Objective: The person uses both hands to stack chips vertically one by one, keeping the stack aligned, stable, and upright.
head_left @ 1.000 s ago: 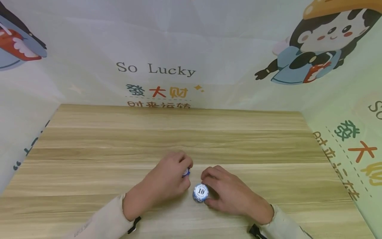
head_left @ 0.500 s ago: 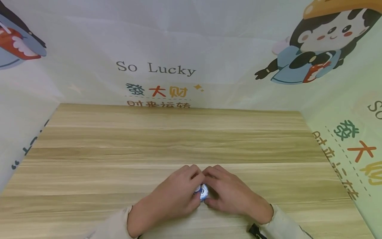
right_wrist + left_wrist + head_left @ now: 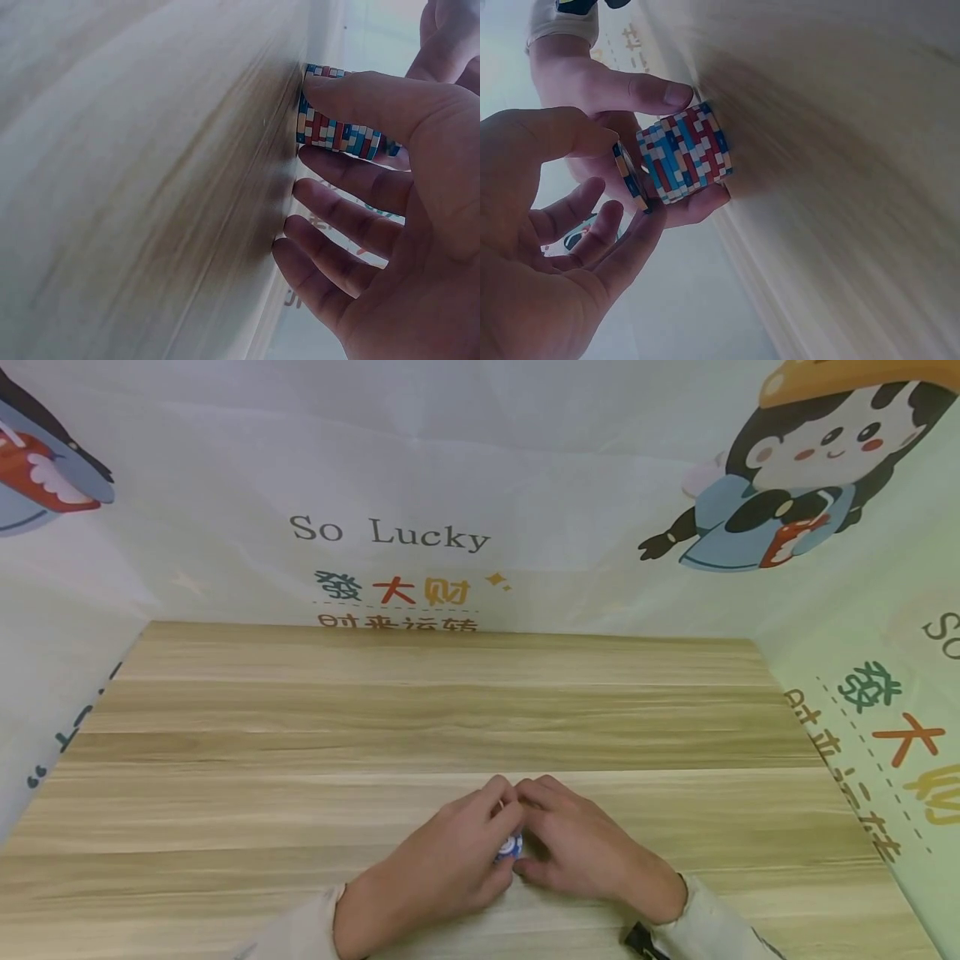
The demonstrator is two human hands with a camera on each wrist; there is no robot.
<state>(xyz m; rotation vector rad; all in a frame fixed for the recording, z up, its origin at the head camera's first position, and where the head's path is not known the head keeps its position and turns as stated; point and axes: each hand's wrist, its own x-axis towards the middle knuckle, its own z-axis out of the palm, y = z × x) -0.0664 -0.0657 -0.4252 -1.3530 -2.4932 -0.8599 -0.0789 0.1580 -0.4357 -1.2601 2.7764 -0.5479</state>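
Several poker chips form a stack (image 3: 686, 154) that stands on the table. My right hand (image 3: 581, 843) holds this stack between thumb and fingers, its thumb (image 3: 337, 90) against one side. The other right fingertips touch the tabletop. Between thumb and fingertips my left hand (image 3: 450, 856) pinches a single poker chip (image 3: 632, 178). That chip is close over the top of the stack, tilted, with a narrow gap showing in the left wrist view. From the head view the left fingers hide most of the stack.
The wood-grain tabletop (image 3: 450, 710) spreads around both hands. A pale printed cloth (image 3: 562, 468) with lettering and cartoon figures walls in the back and sides. A black strap (image 3: 643, 939) shows at the right sleeve.
My left hand has moved to the right with its chip, from beside the stack to above it. The right hand has stayed at the stack.
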